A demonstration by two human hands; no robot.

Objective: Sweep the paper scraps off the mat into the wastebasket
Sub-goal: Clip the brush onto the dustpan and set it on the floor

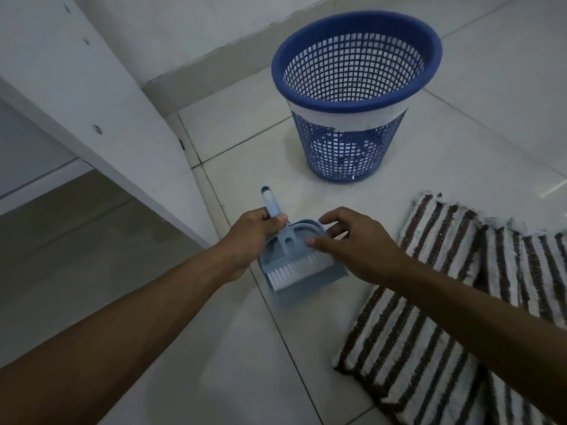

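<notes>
Fingers (277,218) grip plastic dustpan (277,256) w/ bristly brush (294,268).

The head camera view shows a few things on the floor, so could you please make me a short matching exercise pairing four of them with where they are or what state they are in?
Column one:
1. wastebasket
2. mat
3. dustpan
4. brush

Column two:
A. lying nested in the dustpan, white bristles showing
B. standing upright on the tiles, beyond the hands
C. spread on the floor, brown and white stripes
D. its handle held by the left hand

Pairs: 1-B, 2-C, 3-D, 4-A.

The right hand is over the brush with its fingers open.
</notes>
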